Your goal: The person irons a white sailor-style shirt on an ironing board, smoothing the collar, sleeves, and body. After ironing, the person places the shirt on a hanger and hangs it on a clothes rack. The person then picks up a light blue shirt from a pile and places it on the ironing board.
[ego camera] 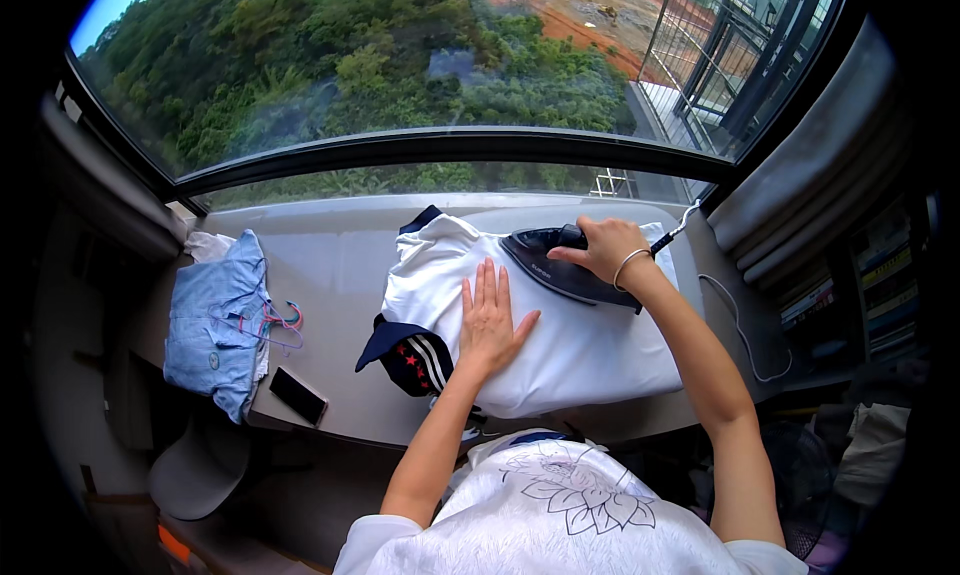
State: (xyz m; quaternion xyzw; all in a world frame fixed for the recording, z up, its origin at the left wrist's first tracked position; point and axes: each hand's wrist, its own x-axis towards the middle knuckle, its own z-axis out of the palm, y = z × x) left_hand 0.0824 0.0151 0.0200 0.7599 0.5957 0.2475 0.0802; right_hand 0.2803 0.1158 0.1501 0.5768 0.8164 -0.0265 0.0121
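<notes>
A white garment (585,350) with a navy collar is spread over a pale ironing board (694,275) on the table. Dark navy fabric with white stripes and red stars (412,361) lies at its left side. My left hand (491,324) rests flat on the white cloth, fingers spread and pointing away from me. In my right hand (611,252) is the handle of a dark Supor steam iron (555,271). The iron lies on the garment with its tip toward the left, just beyond my left fingertips. Its cord (679,226) leaves from the back, at the right.
Folded light-blue clothes (210,312) lie at the table's left end, with thin plastic hangers (281,320) on them. A smartphone (298,396) sits by the front edge. A white cable (739,335) curls at the right. Beyond stands a large window (450,147); a grey chair (199,470) is below left.
</notes>
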